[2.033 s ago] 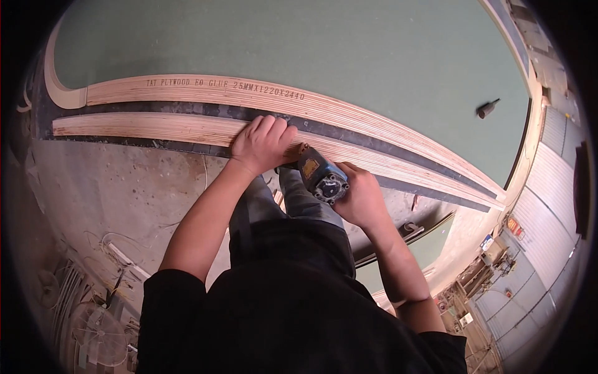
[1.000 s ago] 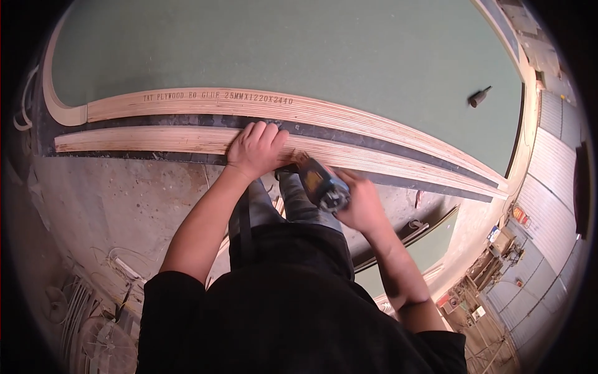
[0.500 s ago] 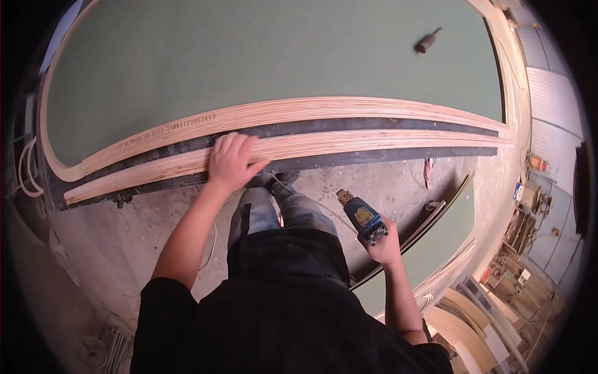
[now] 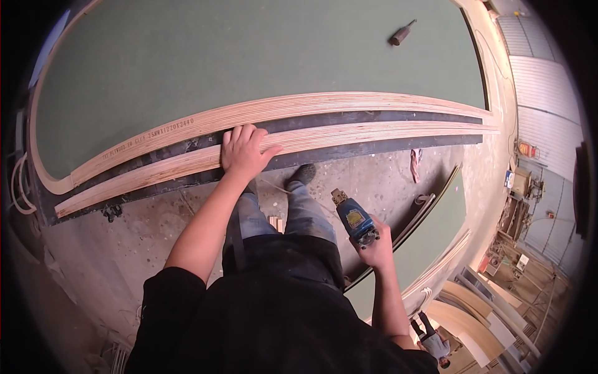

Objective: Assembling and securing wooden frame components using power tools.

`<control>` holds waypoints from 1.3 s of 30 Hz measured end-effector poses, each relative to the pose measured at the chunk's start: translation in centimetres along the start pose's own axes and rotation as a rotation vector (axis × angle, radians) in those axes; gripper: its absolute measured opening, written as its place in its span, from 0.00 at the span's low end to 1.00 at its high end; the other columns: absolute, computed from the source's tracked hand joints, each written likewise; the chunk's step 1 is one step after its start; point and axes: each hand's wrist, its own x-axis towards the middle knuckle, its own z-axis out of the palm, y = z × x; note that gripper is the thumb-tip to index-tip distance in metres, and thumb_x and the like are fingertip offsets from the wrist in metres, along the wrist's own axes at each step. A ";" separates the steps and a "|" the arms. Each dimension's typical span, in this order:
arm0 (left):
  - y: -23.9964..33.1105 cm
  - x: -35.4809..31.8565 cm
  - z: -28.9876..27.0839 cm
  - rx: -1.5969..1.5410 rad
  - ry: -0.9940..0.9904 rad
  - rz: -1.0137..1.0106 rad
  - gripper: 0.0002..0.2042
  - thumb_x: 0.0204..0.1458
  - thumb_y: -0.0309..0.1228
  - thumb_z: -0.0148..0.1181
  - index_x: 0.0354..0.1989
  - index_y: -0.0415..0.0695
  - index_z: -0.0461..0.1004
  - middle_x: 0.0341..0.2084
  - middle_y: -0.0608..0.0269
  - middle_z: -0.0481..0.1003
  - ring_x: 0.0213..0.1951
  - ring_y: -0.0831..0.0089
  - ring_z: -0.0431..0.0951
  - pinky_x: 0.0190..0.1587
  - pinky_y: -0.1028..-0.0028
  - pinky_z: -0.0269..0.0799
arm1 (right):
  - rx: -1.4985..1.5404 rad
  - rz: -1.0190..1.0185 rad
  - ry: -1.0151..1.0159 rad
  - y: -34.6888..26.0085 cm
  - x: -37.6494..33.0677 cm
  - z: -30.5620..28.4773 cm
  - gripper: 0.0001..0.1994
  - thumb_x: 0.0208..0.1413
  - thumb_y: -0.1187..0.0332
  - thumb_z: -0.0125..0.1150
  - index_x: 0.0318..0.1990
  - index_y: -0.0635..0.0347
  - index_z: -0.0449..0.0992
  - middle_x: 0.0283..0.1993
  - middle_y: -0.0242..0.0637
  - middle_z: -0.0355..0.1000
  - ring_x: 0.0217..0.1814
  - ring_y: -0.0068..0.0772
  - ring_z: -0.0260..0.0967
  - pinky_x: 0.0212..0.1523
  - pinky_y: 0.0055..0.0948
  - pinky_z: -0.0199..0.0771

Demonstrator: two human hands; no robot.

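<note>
My left hand (image 4: 246,151) grips a curved, layered plywood strip (image 4: 330,134), fingers over its top and thumb stretched along the near side. This strip lies on a dark ledge (image 4: 386,149) along the workpiece's near edge. Beyond it, a second curved plywood strip (image 4: 299,106) borders a large green panel (image 4: 237,50). Away from the strips, low on the right, my right hand (image 4: 377,246) is closed around the handle of a blue nail gun (image 4: 356,218). Its metal nose points up and to the left. The hand hides most of the handle.
A small dark bottle-shaped thing (image 4: 402,33) lies on the green panel. Another curved green panel (image 4: 430,237) stands at right by a rag (image 4: 415,165). Curved boards (image 4: 467,324) are stacked at lower right, near another person (image 4: 434,344). A thin hose crosses the floor.
My left hand has slid a little rightward along the strip. The nail gun has shifted slightly left with my right hand. My feet have moved apart, and another person has come into view.
</note>
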 end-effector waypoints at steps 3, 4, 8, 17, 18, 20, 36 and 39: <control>0.7 -0.1 0.1 0.099 -0.085 -0.010 0.19 0.45 0.50 0.68 0.39 0.51 0.78 0.37 0.67 0.72 0.45 0.64 0.71 0.50 0.64 0.61 | -0.057 -0.088 -0.035 0.2 2.7 -2.2 0.15 0.38 0.78 0.64 0.38 0.68 0.76 0.34 0.47 0.75 0.36 0.48 0.75 0.42 0.33 0.74; 1.2 -0.1 0.4 0.127 -0.055 0.018 0.21 0.44 0.51 0.68 0.41 0.50 0.77 0.38 0.66 0.72 0.46 0.63 0.70 0.50 0.63 0.61 | -0.053 -0.100 -0.055 0.5 3.8 -2.9 0.15 0.38 0.78 0.64 0.38 0.68 0.76 0.34 0.47 0.75 0.36 0.48 0.75 0.42 0.33 0.74; 5.4 0.9 2.1 0.057 0.032 0.145 0.28 0.42 0.54 0.68 0.46 0.47 0.74 0.40 0.62 0.71 0.46 0.62 0.70 0.52 0.60 0.61 | -0.022 -0.219 -0.149 2.0 8.2 -4.4 0.14 0.38 0.77 0.65 0.37 0.67 0.76 0.34 0.48 0.75 0.36 0.50 0.75 0.40 0.34 0.74; 5.2 1.0 4.6 0.192 -0.085 0.003 0.32 0.34 0.57 0.71 0.45 0.51 0.73 0.35 0.66 0.69 0.42 0.63 0.69 0.48 0.64 0.63 | -0.167 -0.384 -0.346 -0.7 16.3 -3.7 0.20 0.39 0.76 0.62 0.45 0.66 0.78 0.40 0.56 0.76 0.44 0.61 0.73 0.45 0.40 0.75; 5.1 0.9 4.7 0.175 -0.083 0.007 0.31 0.33 0.55 0.73 0.46 0.52 0.73 0.35 0.66 0.69 0.42 0.64 0.70 0.48 0.64 0.63 | -0.198 -0.380 -0.371 -1.3 16.9 -3.4 0.21 0.39 0.76 0.62 0.46 0.65 0.78 0.41 0.57 0.75 0.45 0.61 0.73 0.46 0.40 0.75; 4.8 0.8 5.0 0.151 -0.079 -0.003 0.31 0.33 0.52 0.74 0.46 0.52 0.73 0.35 0.67 0.69 0.42 0.64 0.70 0.47 0.64 0.63 | -0.196 -0.397 -0.391 -2.4 17.8 -2.8 0.20 0.38 0.76 0.61 0.45 0.66 0.78 0.38 0.57 0.75 0.43 0.62 0.72 0.44 0.41 0.75; 4.3 0.6 5.3 0.139 -0.009 0.011 0.26 0.33 0.45 0.72 0.43 0.55 0.71 0.32 0.69 0.68 0.39 0.68 0.70 0.43 0.67 0.64 | -0.349 -0.428 -0.489 -4.1 20.3 -1.0 0.20 0.37 0.76 0.63 0.44 0.64 0.78 0.36 0.53 0.76 0.40 0.59 0.73 0.42 0.41 0.75; 4.3 0.5 5.2 0.143 -0.006 0.016 0.25 0.33 0.45 0.72 0.42 0.54 0.71 0.32 0.69 0.67 0.38 0.68 0.70 0.42 0.67 0.63 | -0.373 -0.428 -0.492 -4.4 20.3 -0.9 0.20 0.38 0.75 0.64 0.45 0.64 0.78 0.36 0.53 0.76 0.40 0.59 0.73 0.42 0.41 0.75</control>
